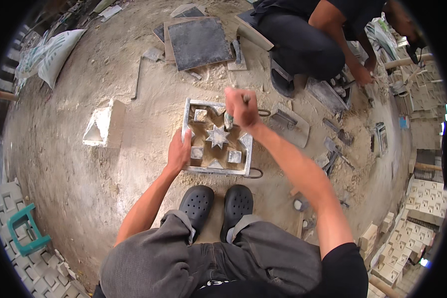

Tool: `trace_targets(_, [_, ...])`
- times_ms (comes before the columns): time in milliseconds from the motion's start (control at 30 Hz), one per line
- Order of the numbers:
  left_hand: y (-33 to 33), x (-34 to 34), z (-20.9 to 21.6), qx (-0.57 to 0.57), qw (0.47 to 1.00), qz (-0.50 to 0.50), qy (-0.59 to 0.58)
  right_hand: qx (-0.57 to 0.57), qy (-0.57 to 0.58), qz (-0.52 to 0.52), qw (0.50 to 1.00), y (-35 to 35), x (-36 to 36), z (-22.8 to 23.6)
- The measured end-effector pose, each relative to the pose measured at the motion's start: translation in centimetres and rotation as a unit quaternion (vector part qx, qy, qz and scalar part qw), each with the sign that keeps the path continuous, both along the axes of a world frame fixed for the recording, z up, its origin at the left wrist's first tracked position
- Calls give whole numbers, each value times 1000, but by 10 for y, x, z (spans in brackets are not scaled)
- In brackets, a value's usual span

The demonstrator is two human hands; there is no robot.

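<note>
A square metal mould point(217, 171) lies on the ground before my feet, with a star-shaped block point(217, 136) at its centre and small square blocks near the corners. Brown sandy residue coats its recesses. My left hand point(178, 151) grips the mould's left side, thumb over the rim. Over the upper right part of the mould, my right hand point(242, 108) is closed in a fist around a handled tool point(228, 120). Its lower end reaches down into the mould; blur hides its exact kind. Two wire loop handles stick out from the mould's right side.
A co-worker point(303, 44) squats at the upper right. Flat dark slabs point(198, 43) are stacked ahead. A trowel-like plate with a handle point(288, 124) and several hand tools lie to the right. A pale hollow block point(104, 124) stands left; a green stool point(27, 231) is lower left.
</note>
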State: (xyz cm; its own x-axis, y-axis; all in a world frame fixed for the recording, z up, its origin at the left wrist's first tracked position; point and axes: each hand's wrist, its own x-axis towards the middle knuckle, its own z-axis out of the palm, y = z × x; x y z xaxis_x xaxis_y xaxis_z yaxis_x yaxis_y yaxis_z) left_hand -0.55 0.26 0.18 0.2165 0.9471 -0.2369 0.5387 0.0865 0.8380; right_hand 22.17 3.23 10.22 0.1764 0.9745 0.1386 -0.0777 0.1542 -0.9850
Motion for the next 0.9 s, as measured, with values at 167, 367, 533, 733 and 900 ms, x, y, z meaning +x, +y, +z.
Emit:
trace_targets(167, [0, 0, 6, -5, 1000, -6, -3, 20, 11, -20, 1000, 1, 6, 38])
trace_targets(367, [2, -4, -7, 9, 1000, -1, -2, -33, -67, 24, 997, 4, -2, 1])
trace_targets(533, [2, -3, 0, 4, 1000, -4, 13, 37, -85, 51, 994, -9, -5, 24])
trace_targets(733, [1, 0, 3, -7, 1000, -5, -13, 27, -108, 127, 986, -10, -4, 19])
trace_targets(900, [0, 2, 3, -5, 1000, -1, -8, 44, 48, 168, 984, -28, 23, 39])
